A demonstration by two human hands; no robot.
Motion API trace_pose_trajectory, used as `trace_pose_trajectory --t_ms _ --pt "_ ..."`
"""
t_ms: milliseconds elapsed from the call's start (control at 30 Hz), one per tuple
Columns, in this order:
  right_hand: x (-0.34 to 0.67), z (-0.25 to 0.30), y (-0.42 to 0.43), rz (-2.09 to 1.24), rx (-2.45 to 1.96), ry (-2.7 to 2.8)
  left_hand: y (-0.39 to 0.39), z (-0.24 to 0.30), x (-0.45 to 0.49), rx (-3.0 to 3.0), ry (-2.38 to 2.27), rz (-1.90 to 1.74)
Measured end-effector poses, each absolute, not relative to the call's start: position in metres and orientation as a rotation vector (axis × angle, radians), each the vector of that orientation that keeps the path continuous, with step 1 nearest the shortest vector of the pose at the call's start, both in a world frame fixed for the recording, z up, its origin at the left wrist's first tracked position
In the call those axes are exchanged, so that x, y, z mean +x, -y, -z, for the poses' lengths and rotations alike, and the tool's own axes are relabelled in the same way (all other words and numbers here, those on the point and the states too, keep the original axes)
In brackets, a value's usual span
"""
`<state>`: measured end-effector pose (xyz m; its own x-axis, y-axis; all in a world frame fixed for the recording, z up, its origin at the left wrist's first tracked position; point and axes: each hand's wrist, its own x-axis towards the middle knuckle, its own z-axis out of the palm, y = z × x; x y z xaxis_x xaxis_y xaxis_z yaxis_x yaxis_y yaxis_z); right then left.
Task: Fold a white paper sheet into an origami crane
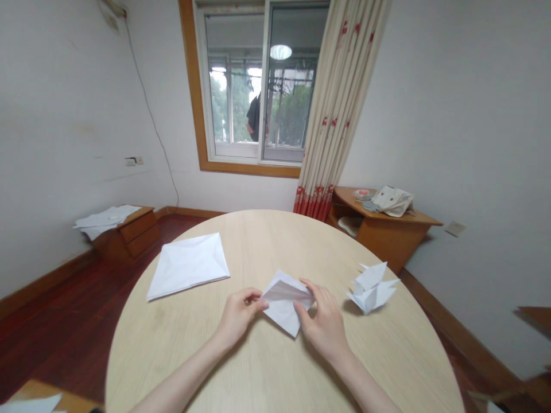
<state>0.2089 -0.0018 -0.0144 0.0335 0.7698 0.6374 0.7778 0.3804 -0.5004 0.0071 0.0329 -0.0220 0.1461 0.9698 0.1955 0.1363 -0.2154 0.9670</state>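
Over the front middle of the round table I hold a partly folded sheet of white paper (282,310), its upper layer lifted so a pocket gapes between the folds. My left hand (241,312) pinches its left corner between thumb and fingers. On the opposite side, my right hand (322,318) grips the right corner, thumb on the near layer and fingers behind. To the right lie folded white paper pieces (372,287) with pointed tips, bunched together. A stack of white paper sheets (189,265) rests at the left.
The round wooden table (267,229) spans the foreground. Beyond it are a window (258,86), a curtain (340,97) and a corner cabinet (387,235) carrying a cloth bag (391,201). A low drawer unit (140,232) with papers stands at the left wall.
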Motion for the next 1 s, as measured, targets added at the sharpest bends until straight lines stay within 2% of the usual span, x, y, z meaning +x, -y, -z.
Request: trace_pose_trajectory --t_ms 367,700,867,1000 --pt "0.208 0.019 0.001 0.067 -1.606 1.828 -0.037 0.023 0.001 1.603 -1.205 -1.252" --pt "0.201 0.017 0.004 0.167 -1.739 2.057 -0.047 0.045 0.000 1.737 -1.272 -1.204" --pt "0.199 0.019 0.003 0.103 -1.741 2.093 -0.047 0.049 0.001 1.805 -1.232 -1.236" --pt "0.199 0.021 0.003 -0.036 -1.561 2.181 -0.044 0.051 0.002 1.883 -1.176 -1.226"
